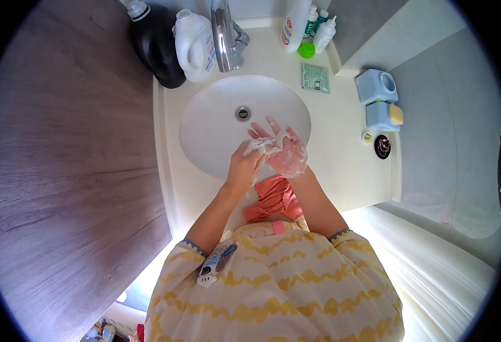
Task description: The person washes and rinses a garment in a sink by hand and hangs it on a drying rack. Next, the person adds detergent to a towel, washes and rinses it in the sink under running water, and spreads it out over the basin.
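Note:
White lather covers both hands above the front of the white sink basin (210,125). My left hand (246,162) is closed, its fingers curled and pressed against my other palm; whether anything is inside them is hidden by foam. Beside it, my right hand (287,154) is open, palm up, with its fingers spread toward the drain (243,113). A coral-red cloth (273,199) lies crumpled at the basin's front edge, just below the hands. The chrome faucet (223,40) stands behind the basin, and no water shows running from it.
A black bottle (158,48) and a white jug (195,48) stand left of the faucet. Several bottles, a green cap (306,50) and a green packet (315,78) are behind right. Blue containers (377,86) and a round black item (382,146) sit at the right.

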Demonstrator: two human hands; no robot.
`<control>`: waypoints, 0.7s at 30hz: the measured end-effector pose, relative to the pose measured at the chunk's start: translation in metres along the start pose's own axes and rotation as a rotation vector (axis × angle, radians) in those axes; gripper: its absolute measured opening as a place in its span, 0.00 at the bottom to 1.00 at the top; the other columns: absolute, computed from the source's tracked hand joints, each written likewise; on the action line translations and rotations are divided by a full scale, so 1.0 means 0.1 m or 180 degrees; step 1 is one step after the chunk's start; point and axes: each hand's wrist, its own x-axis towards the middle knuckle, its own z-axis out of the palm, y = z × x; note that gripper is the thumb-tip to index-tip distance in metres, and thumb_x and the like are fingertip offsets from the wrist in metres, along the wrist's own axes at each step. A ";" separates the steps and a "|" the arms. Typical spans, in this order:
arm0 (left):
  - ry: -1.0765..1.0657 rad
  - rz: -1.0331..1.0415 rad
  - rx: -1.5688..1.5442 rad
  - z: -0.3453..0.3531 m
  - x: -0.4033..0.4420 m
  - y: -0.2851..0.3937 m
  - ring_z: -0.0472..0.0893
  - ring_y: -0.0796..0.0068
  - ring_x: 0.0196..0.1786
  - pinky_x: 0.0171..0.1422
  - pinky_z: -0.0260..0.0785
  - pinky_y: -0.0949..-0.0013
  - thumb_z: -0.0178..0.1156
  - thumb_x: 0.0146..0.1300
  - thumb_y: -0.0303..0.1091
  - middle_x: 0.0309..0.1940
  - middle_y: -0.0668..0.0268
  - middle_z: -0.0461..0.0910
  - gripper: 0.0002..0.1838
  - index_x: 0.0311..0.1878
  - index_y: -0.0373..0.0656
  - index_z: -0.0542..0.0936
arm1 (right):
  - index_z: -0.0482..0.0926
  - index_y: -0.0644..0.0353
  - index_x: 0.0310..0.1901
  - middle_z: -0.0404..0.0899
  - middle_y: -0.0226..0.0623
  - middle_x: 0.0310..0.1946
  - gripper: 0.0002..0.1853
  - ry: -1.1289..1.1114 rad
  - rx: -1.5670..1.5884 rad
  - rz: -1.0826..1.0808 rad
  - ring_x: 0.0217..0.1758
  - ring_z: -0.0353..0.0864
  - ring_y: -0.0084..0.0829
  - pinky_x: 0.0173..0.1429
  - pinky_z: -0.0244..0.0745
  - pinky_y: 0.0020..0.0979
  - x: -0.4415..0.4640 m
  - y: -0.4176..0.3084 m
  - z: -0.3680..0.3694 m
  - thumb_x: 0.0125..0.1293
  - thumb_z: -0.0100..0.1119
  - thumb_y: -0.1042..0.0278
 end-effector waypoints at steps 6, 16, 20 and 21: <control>0.0691 -0.2357 -0.2107 -0.03 0.05 -0.26 0.68 0.85 0.28 0.33 0.63 0.77 0.55 0.65 0.32 0.26 0.73 0.72 0.08 0.33 0.36 0.76 | 0.60 0.57 0.65 0.61 0.46 0.65 0.31 0.0155 -0.0444 0.0068 0.66 0.62 0.39 0.68 0.55 0.42 -0.01 -0.02 0.08 0.67 0.38 0.44; 0.0791 -0.2368 -0.3103 -0.13 0.08 -0.42 0.74 0.80 0.42 0.48 0.67 0.72 0.53 0.67 0.41 0.38 0.70 0.74 0.15 0.45 0.38 0.75 | 0.74 0.61 0.50 0.79 0.32 0.40 0.23 0.1826 -0.3563 -0.0122 0.28 0.75 0.21 0.29 0.68 0.22 -0.09 -0.23 -0.27 0.65 0.50 0.49; 0.0369 -0.2505 -0.3158 -0.17 0.12 -0.34 0.74 0.80 0.43 0.50 0.67 0.73 0.53 0.67 0.41 0.39 0.70 0.73 0.15 0.46 0.38 0.75 | 0.78 0.59 0.40 0.76 0.26 0.31 0.09 0.1207 -0.3582 -0.0612 0.22 0.66 0.12 0.21 0.57 0.16 -0.13 -0.08 0.29 0.59 0.62 0.67; 0.0520 -0.2482 -0.3091 -0.18 0.16 -0.27 0.71 0.82 0.39 0.45 0.65 0.75 0.53 0.67 0.40 0.35 0.71 0.72 0.13 0.42 0.37 0.75 | 0.78 0.59 0.40 0.76 0.26 0.31 0.09 0.1190 -0.3796 -0.0481 0.22 0.65 0.12 0.21 0.57 0.16 -0.10 -0.02 0.30 0.59 0.62 0.68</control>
